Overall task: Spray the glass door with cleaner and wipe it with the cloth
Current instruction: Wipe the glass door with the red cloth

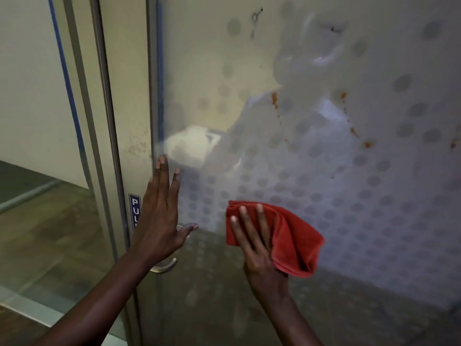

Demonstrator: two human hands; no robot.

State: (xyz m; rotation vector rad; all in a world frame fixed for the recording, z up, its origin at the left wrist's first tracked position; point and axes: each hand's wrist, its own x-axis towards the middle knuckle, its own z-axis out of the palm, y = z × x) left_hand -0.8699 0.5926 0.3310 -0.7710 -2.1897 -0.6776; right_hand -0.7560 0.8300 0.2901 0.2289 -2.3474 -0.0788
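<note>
The glass door (336, 171) fills the right and centre of the view, patterned with grey frosted dots. Orange-brown splatters (275, 99) and dark smudges mark its upper part. My right hand (257, 248) presses a red cloth (294, 240) flat against the lower glass, fingers spread over the cloth. My left hand (162, 216) lies flat and open against the glass near the door's left edge, holding nothing. No spray bottle is in view.
A metal door handle (166, 267) curves out just below my left wrist. A blue "PULL" sticker (134, 211) sits on the door frame (119, 146). Left of the frame is another glass panel with floor (50, 233) visible behind it.
</note>
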